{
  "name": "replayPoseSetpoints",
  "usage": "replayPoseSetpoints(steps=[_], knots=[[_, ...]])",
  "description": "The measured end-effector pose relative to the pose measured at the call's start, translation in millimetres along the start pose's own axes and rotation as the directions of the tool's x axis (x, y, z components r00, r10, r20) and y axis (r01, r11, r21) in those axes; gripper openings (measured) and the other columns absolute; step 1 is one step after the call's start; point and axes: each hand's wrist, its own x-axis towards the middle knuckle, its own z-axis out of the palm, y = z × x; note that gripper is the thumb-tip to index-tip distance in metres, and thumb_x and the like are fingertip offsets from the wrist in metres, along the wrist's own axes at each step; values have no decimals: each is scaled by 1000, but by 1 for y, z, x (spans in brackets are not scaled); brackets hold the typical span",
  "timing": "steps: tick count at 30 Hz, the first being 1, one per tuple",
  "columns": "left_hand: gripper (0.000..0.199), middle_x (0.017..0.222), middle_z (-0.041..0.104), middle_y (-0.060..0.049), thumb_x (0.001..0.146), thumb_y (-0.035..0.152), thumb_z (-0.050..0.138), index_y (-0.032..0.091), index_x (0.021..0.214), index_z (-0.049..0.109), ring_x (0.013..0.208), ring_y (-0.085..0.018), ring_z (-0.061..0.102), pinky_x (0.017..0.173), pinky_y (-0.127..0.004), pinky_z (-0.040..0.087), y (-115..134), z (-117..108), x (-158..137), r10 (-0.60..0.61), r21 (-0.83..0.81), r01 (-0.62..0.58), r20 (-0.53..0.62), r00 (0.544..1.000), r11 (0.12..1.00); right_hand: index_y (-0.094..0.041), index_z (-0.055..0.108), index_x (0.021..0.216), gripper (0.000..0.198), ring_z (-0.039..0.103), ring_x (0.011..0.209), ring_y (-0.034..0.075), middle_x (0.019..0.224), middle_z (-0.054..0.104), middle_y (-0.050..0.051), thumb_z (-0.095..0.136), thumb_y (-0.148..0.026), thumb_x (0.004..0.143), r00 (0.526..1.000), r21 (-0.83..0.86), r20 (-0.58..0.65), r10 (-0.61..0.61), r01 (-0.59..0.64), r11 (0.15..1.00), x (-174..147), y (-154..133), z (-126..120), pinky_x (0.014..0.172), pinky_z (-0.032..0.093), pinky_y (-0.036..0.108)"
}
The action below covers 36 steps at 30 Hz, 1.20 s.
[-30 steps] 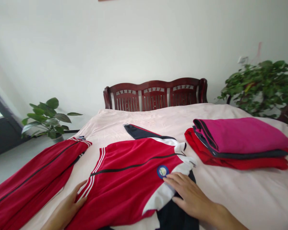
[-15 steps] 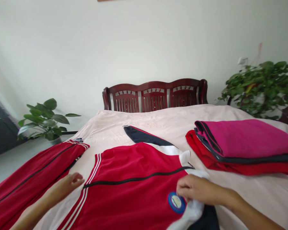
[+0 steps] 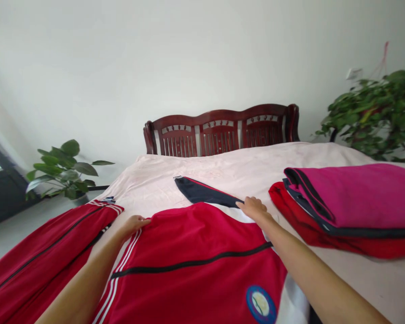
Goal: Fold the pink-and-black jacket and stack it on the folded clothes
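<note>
A red zip-up jacket (image 3: 189, 238) with white shoulders, a black zip and a round blue badge lies spread out on the bed. My left hand (image 3: 135, 225) pinches the far corner of its striped hem. At the far shoulder, where the dark blue sleeve (image 3: 199, 191) joins, my right hand (image 3: 255, 209) has its fingers closed on the fabric. That sleeve stretches away from me across the sheet, its striped cuff pointing to the back left. The near sleeve is mostly out of view at the bottom edge.
Red striped clothing (image 3: 50, 252) lies along the left side of the bed. On the right is a stack of folded clothes topped by a magenta garment (image 3: 367, 195). A pale pink sheet (image 3: 148, 175) covers the bed, with a dark wooden headboard (image 3: 219, 132) behind. Leafy plants stand on both sides.
My left hand has moved forward and right onto the hem corner. My right hand has left the collar and badge area and reached forward to the far shoulder. The view has shifted slightly.
</note>
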Motion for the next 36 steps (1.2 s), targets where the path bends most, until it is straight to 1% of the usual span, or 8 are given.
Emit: replayPoseSetpoints(steps=[3,8,16,19,21,24,28,36], knots=[[26,64,67,1,82,40,63,16,75,69,70,-20,66,59,-25,45,-1,-5,4,-29,76,29,0,1000,997,-16,61,119,47,64,108,29,114,67,19,48,-53,93,999,-9,-17,-28,28,1000,6,-1,14,85,47,39],[37,99,69,-9,90,47,43,19,103,64,94,-28,65,72,-32,45,4,-14,19,-44,223,81,-162,986,971,-18,54,126,40,63,108,28,117,66,18,38,-43,99,994,-38,-107,-24,20,999,14,11,22,85,46,38],[45,141,48,-24,90,16,36,12,130,56,134,-39,41,104,-55,33,41,28,2,91,378,5,-236,968,926,-12,56,123,35,54,120,33,125,59,22,46,-30,95,976,-97,-214,-40,20,995,4,18,18,98,39,46],[51,153,38,-17,94,19,34,16,144,44,145,-33,25,115,-50,21,74,38,-27,273,391,-166,-237,932,905,-13,46,138,46,37,137,32,144,46,20,45,-29,94,942,-114,-283,-180,153,982,-21,-7,15,110,28,47],[52,148,46,-17,97,31,35,13,146,41,141,-32,34,115,-47,26,96,52,-53,380,339,-309,-168,909,889,-15,41,144,53,30,141,30,151,41,16,45,-32,94,893,-109,-291,-344,326,939,-50,-33,21,114,22,47],[56,151,44,-13,97,43,37,18,148,40,143,-33,33,115,-49,27,114,79,-91,502,295,-470,-39,864,832,-17,38,148,59,27,144,29,154,38,13,42,-42,95,817,-43,-174,-550,552,833,-98,-66,41,117,20,46],[60,154,41,-14,97,51,36,22,149,40,143,-34,32,115,-56,24,89,92,-106,502,336,-482,33,864,809,-19,38,149,60,27,145,29,155,37,12,39,-48,96,781,-2,-52,-622,623,782,-123,-56,63,117,21,50],[53,158,36,-8,97,44,39,27,147,42,145,-28,30,116,-52,22,-2,36,-92,358,381,-343,33,933,858,-20,42,146,54,33,143,26,154,39,11,36,-42,98,846,-207,-120,-520,491,847,-88,20,53,116,20,49]])
